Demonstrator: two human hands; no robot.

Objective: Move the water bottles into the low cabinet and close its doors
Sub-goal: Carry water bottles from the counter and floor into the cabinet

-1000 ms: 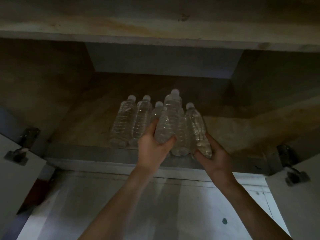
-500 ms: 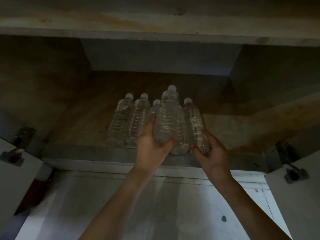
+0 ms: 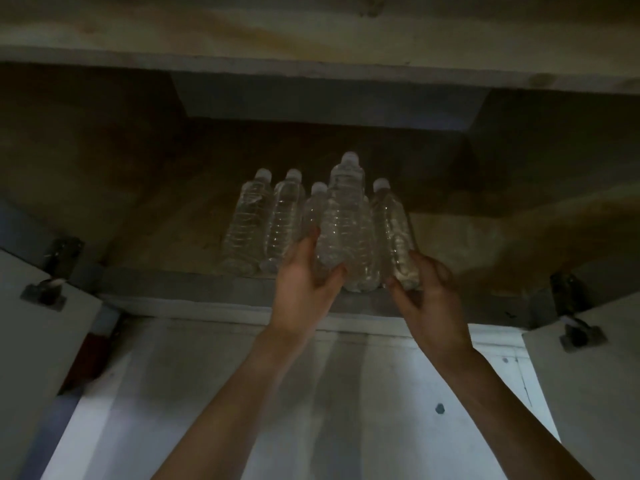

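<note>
I see the cabinet (image 3: 138,188) standing open, its left door (image 3: 38,341) and right door (image 3: 588,393) both swung wide, a metal hinge (image 3: 45,289) showing on the left one. The light is dim. A cluster of clear, white-capped bottles (image 3: 247,223) stands upright on the cabinet floor, close to its front edge and packed side by side.

My left hand (image 3: 304,282) is curled round the base of the middle bottle (image 3: 341,209), thumb on one side and fingers on the other; its cap sits higher in view than the rest. My right hand (image 3: 426,299) wraps the lower part of the end bottle (image 3: 393,230) at the right of the group, fingers closed on it. I cannot tell whether that one rests on the cabinet floor. Another bottle stands between these two, partly hidden. Both forearms reach in from the pale floor (image 3: 311,410) in front.
</note>
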